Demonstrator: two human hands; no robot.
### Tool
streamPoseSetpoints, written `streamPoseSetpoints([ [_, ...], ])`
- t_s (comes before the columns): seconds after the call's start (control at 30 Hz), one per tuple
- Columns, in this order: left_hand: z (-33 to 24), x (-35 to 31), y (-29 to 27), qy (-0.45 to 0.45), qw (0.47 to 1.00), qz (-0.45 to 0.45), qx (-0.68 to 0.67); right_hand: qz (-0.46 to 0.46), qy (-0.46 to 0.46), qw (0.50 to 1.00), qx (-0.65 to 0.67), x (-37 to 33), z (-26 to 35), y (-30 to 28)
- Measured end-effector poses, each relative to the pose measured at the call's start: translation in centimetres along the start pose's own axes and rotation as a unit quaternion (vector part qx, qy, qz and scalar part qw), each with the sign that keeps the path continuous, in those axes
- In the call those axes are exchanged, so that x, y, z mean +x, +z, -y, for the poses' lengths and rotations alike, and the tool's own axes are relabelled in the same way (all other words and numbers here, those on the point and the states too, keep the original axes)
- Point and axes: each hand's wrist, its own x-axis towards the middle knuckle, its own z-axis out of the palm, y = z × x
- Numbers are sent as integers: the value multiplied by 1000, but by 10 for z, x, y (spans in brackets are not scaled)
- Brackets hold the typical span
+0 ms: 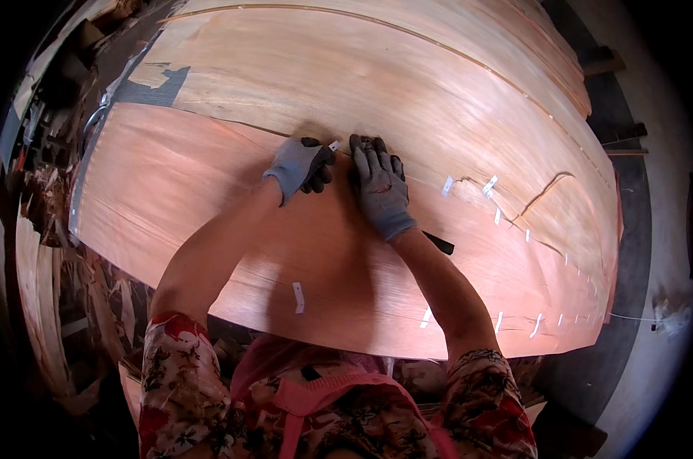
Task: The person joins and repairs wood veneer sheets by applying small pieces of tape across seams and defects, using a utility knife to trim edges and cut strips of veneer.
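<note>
Both my hands wear grey gloves with dark fingers and work over a large sheet of wood veneer. My left hand [299, 164] is closed, its thumb and fingers pinched at one end of a short strip of white tape [334, 145]. Close beside it, my right hand [378, 182] lies flat with fingers stretched out, pressing on the seam. That seam joins a reddish veneer sheet [178, 161] on the near side to a paler veneer sheet [285, 69] beyond. From under my right wrist pokes a flat black object [439, 243], mostly hidden.
Several white tape strips [490, 185] dot the seam and cracks at the right; another strip [298, 298] sits near the front edge. A curled veneer sliver [545, 193] rests at right. Torn veneer scraps [44, 283] pile up at left. Dark grey surface shows through a gap [159, 90].
</note>
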Motion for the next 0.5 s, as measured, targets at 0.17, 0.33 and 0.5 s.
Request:
streamPoseSetpoints([
  [0.17, 8, 31, 3, 7, 998, 21, 62, 20, -16, 999, -30, 1, 3, -11],
  [0.33, 2, 35, 7, 1, 997, 18, 76, 34, -20, 998, -55, 4, 10, -24],
  [0.5, 3, 39, 8, 11, 997, 30, 72, 13, -31, 999, -42, 3, 5, -4],
])
